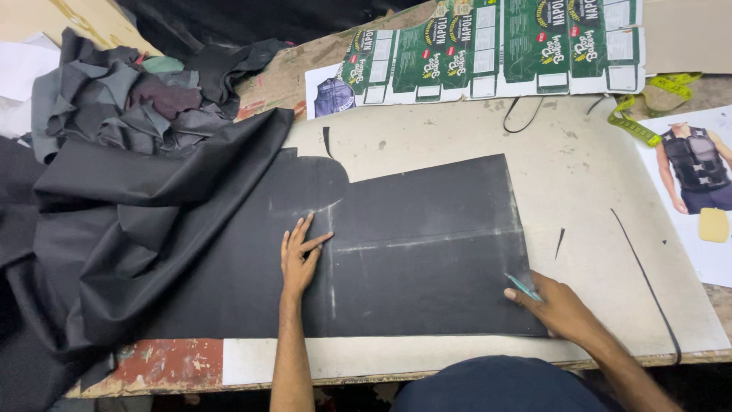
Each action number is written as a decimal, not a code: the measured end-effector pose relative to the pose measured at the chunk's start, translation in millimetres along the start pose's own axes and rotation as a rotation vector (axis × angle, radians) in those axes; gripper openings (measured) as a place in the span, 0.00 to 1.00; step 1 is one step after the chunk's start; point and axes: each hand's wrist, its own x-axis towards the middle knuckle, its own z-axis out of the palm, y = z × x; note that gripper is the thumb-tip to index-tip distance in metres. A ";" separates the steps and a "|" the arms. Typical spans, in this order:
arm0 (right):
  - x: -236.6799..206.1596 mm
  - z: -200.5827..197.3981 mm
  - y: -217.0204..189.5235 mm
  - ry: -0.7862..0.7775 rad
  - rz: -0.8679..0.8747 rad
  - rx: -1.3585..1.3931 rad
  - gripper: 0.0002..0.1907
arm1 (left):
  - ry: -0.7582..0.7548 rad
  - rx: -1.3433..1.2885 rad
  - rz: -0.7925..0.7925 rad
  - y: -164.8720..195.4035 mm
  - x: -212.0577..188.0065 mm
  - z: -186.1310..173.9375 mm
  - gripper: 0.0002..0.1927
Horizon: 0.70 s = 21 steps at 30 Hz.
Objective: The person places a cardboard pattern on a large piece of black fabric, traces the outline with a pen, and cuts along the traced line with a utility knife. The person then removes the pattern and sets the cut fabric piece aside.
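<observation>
1. Black fabric (427,252) lies flat on the worktable (579,168), chalk lines across it.
2. Left hand (299,259) presses it, fingers spread.
3. Right hand (557,305) pinches a teal chalk piece (523,287) at its right edge.
4. Flattened green-and-white cartons (496,46) line the far edge.

Even, soft overhead light leaves the pale counter (457,130) bright and nearly shadowless; the black fabric (419,244) swallows detail, corners darken, focus stays mostly sharp.
</observation>
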 end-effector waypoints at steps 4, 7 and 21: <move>-15.4 -1.3 -16.9 0.083 -0.077 -0.045 0.24 | -0.135 0.020 -0.109 41.6 14.9 -14.1 0.26; -49.5 -12.7 -24.7 0.253 -0.421 -0.090 0.23 | -0.233 -0.076 -0.037 92.4 13.7 -10.1 0.58; -50.6 -129.6 42.8 0.281 0.012 -0.061 0.25 | -0.700 -0.151 -0.033 195.4 31.9 56.1 0.22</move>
